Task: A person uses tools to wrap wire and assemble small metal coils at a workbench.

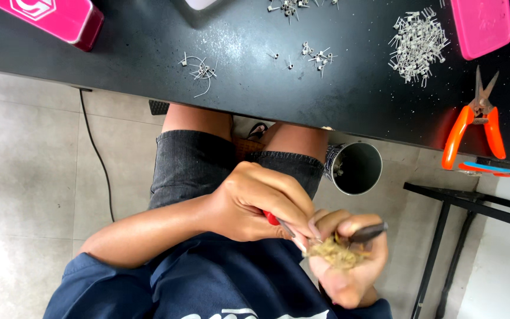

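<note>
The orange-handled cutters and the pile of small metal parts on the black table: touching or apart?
Apart. The head view shows bare black table between the orange-handled cutters and the pile of small metal parts.

Black table (149, 53) bears heaped metal clips (418, 44) far right; orange-handled snips (475, 127) right edge; pink tin (54, 18) far left; dark cup (355, 168) below.

A single head-worn view is aimed steeply downward, close over the lap, the black speckled table (149, 53) filling the top.

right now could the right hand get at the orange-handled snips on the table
Probably not at once: the right hand is full, holding a tan tuft and a dark tool. The orange-handled snips lie uncovered at the black table edge.
</note>
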